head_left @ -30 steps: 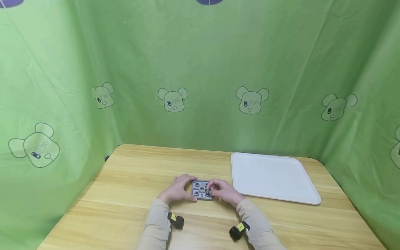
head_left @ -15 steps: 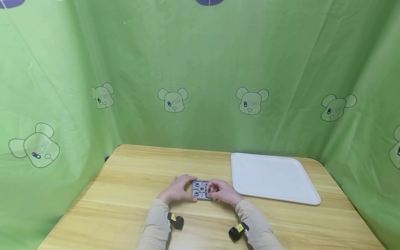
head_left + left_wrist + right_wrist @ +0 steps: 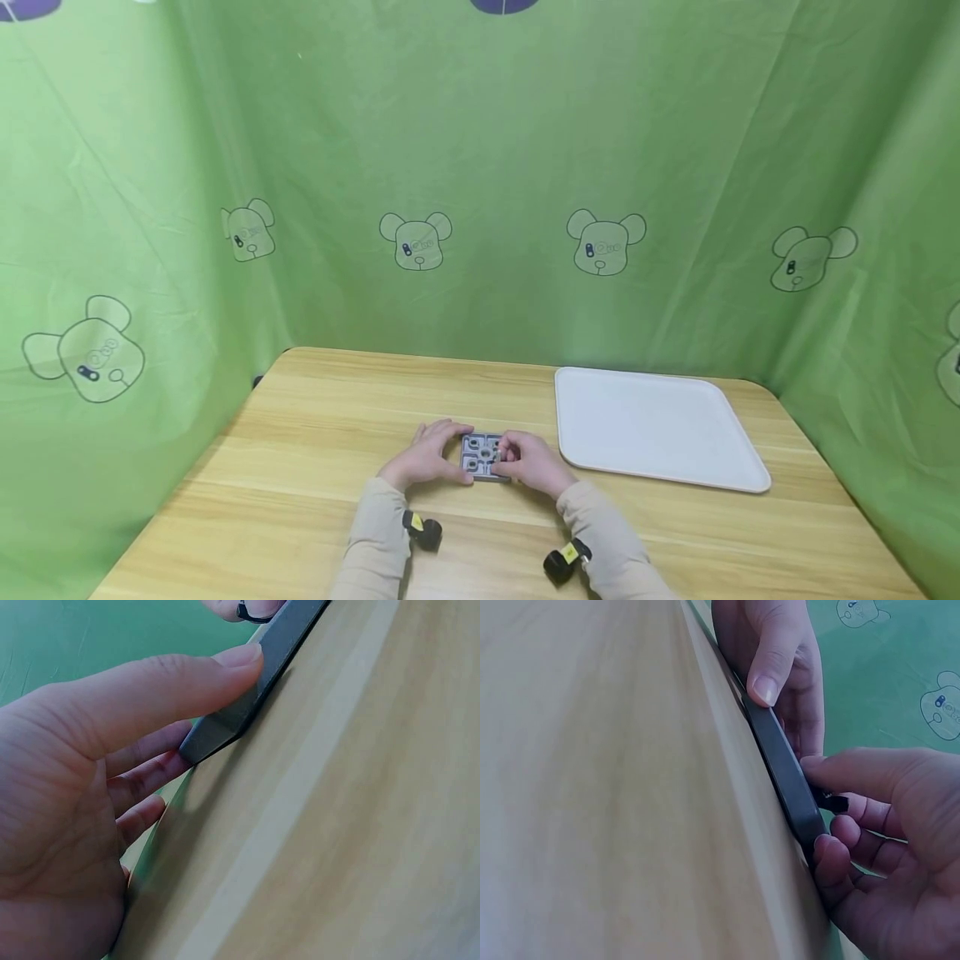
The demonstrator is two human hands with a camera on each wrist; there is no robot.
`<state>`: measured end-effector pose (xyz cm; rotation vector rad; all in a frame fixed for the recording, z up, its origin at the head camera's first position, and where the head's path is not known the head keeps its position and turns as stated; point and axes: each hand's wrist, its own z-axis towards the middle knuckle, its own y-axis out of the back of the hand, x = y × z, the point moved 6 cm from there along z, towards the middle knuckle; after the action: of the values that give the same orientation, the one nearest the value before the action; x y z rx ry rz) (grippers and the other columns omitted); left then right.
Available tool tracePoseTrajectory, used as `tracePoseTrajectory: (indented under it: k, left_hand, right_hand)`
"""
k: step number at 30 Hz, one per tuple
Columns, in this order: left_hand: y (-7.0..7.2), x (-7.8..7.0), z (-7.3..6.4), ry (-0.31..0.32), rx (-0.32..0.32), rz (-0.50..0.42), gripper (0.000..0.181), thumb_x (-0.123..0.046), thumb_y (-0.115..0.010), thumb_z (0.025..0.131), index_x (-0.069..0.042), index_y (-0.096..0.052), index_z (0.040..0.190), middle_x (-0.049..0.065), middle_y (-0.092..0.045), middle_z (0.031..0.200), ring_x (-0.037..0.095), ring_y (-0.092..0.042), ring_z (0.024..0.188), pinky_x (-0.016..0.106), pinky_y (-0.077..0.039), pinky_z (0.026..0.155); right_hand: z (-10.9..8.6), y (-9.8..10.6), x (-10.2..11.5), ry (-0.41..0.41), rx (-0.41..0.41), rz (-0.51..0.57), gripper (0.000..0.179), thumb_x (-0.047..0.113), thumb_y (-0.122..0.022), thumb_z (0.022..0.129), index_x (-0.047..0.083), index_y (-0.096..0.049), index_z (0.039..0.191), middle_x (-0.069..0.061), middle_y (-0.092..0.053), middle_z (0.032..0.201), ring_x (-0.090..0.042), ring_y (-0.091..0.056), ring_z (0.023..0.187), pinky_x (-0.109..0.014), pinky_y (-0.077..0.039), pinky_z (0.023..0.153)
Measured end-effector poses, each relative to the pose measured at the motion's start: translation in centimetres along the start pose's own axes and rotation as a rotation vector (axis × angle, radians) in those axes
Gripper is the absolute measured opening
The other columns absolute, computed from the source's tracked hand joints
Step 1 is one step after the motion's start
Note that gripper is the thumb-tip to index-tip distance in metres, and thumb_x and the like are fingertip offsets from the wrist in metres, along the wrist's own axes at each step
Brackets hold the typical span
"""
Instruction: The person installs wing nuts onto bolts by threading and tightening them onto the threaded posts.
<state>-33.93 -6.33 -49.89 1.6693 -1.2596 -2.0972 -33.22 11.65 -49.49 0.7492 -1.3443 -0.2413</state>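
Note:
A flat grey square plate with holed recesses at its corners and a round hole in the middle lies on the table. My left hand grips its left side, thumb on the near edge and fingers at the far edge. In the left wrist view the thumb presses along the plate's dark side. My right hand is over the plate's right side and pinches a small dark piece against or just above its top. Fingers hide most of that piece, so its kind is unclear.
A white rectangular tray sits to the right, toward the back of the wooden table. Green curtains with bear-head drawings hang close behind the table and at both sides.
My right hand has shifted and turned slightly, its wrist moving a little left. The small piece shows less between the fingers. The left hand and plate have stayed almost still.

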Motion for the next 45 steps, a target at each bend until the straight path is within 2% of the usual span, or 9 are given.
tracePoseTrajectory:
  k: [13, 18, 23, 28, 33, 39, 45]
  left_hand:
    - [0.0, -0.2, 0.0, -0.003, -0.005, 0.009, 0.089, -0.039, -0.084, 0.066, -0.013, -0.046, 0.142, 0.013, -0.043, 0.151, 0.036, -0.027, 0.146, 0.064, -0.001, 0.121]
    - [0.0, -0.1, 0.0, 0.001, -0.001, 0.003, 0.089, -0.039, -0.084, 0.067, -0.013, -0.046, 0.143, 0.014, -0.041, 0.152, 0.037, -0.026, 0.147, 0.064, -0.001, 0.121]
    - [-0.1, 0.0, 0.0, 0.008, 0.003, 0.006, 0.089, -0.038, -0.083, 0.067, -0.015, -0.045, 0.143, 0.012, -0.041, 0.153, 0.037, -0.025, 0.147, 0.063, -0.001, 0.121]
    - [-0.1, -0.1, 0.0, 0.008, 0.003, 0.008, 0.088, -0.038, -0.083, 0.067, -0.015, -0.046, 0.143, 0.012, -0.041, 0.153, 0.037, -0.025, 0.147, 0.063, -0.001, 0.121]
    - [0.0, -0.1, 0.1, 0.005, -0.001, -0.003, 0.089, -0.039, -0.084, 0.066, -0.013, -0.045, 0.143, 0.014, -0.041, 0.152, 0.037, -0.025, 0.147, 0.063, -0.001, 0.121]
    - [0.0, 0.0, 0.1, 0.001, -0.007, -0.004, 0.09, -0.039, -0.084, 0.066, -0.013, -0.045, 0.143, 0.015, -0.04, 0.153, 0.038, -0.025, 0.147, 0.063, 0.0, 0.121]
    - [0.0, 0.1, 0.1, -0.003, -0.005, 0.006, 0.09, -0.039, -0.083, 0.067, -0.014, -0.045, 0.143, 0.015, -0.04, 0.153, 0.037, -0.025, 0.147, 0.063, 0.0, 0.121]
  right_hand:
    - [-0.3, 0.1, 0.3, -0.001, -0.015, -0.023, 0.027, 0.018, -0.077, 0.078, 0.011, -0.052, 0.075, 0.003, -0.05, 0.069, -0.01, -0.048, 0.059, -0.019, -0.041, 0.05]
    - [-0.3, 0.2, 0.4, 0.01, 0.017, -0.026, 0.027, 0.02, -0.077, 0.078, 0.011, -0.052, 0.075, 0.004, -0.05, 0.07, -0.009, -0.048, 0.061, -0.019, -0.042, 0.052]
    - [-0.3, 0.5, 0.0, 0.011, 0.086, 0.068, 0.015, 0.015, -0.069, 0.082, 0.008, -0.057, 0.082, -0.001, -0.056, 0.078, -0.011, -0.053, 0.065, -0.02, -0.047, 0.053]
    - [-0.3, 0.8, -0.4, -0.005, 0.103, 0.168, 0.007, 0.009, -0.059, 0.086, 0.004, -0.059, 0.09, -0.007, -0.061, 0.092, -0.014, -0.056, 0.076, -0.023, -0.052, 0.06]
    - [-0.3, 0.8, -0.6, -0.015, 0.116, 0.22, 0.018, 0.004, -0.061, 0.082, 0.001, -0.061, 0.099, -0.006, -0.058, 0.089, -0.014, -0.053, 0.078, -0.02, -0.051, 0.061]
    - [-0.2, 0.8, -0.7, -0.005, 0.142, 0.217, 0.036, 0.0, -0.062, 0.074, -0.001, -0.064, 0.11, -0.003, -0.054, 0.085, -0.013, -0.05, 0.076, -0.018, -0.047, 0.059]
    - [-0.4, 0.6, -0.6, 0.005, 0.187, 0.242, 0.045, -0.001, -0.063, 0.071, -0.002, -0.064, 0.116, -0.002, -0.053, 0.083, -0.013, -0.05, 0.074, -0.018, -0.047, 0.058]
